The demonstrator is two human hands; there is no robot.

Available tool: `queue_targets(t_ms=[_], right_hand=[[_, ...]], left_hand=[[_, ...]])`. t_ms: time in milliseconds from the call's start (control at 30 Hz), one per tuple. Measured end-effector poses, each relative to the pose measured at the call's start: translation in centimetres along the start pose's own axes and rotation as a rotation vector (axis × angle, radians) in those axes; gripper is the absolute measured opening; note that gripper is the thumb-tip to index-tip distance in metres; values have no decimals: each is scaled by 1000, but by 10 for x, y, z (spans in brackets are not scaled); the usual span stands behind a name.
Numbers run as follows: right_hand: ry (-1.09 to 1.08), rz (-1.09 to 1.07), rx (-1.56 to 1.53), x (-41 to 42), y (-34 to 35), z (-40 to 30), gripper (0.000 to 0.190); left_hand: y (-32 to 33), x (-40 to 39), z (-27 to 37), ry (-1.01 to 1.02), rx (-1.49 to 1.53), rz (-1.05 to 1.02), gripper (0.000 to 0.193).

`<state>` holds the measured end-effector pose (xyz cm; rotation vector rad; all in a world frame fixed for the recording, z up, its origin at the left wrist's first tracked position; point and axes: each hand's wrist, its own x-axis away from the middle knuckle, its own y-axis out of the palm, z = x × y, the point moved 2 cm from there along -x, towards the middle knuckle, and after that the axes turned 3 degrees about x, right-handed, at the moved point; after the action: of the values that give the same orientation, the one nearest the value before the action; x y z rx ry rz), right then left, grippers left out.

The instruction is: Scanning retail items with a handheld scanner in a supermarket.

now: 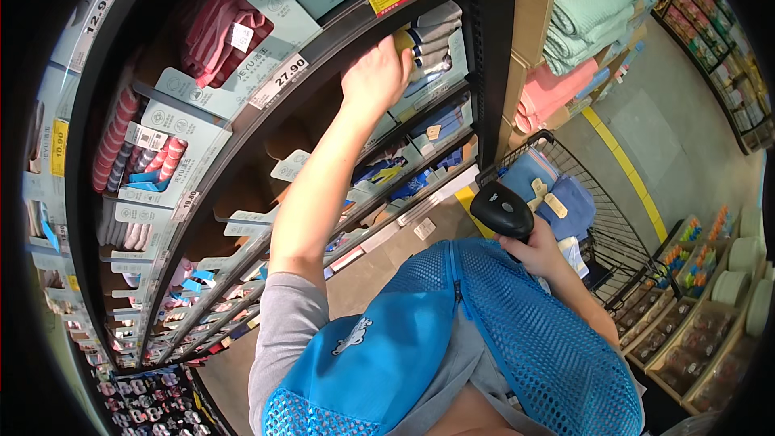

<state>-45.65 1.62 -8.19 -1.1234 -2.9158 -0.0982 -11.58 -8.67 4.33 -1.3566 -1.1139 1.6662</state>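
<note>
My left hand (376,75) reaches into a shelf compartment at the upper middle, its fingertips at a yellow and dark-blue rolled textile (404,41). Whether the fingers close on it is hidden. Just right of it lie grey rolled textiles (437,36) in a pale printed box. My right hand (533,248), low at the right of my body, is wrapped around the handle of a black handheld barcode scanner (502,211). Behind the scanner stands a black wire shopping cart (611,218) holding folded blue textiles (566,206) with tan tags.
Dark shelving with price strips (278,82) and boxed striped towels (221,42) curves along the left. Folded green towels (593,6) lie on a wooden shelf at the upper right. Wooden display bins (678,345) stand at the lower right, near a yellow floor line (629,175).
</note>
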Motion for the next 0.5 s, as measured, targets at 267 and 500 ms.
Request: queue_targets(t_ms=[267, 500], right_hand=[[0, -43, -14, -9, -4, -2, 30], [-4, -41, -86, -14, 3, 4, 30]], left_hand=[[8, -5, 6, -2, 100, -44, 32], [13, 11, -2, 451, -81, 460, 22]])
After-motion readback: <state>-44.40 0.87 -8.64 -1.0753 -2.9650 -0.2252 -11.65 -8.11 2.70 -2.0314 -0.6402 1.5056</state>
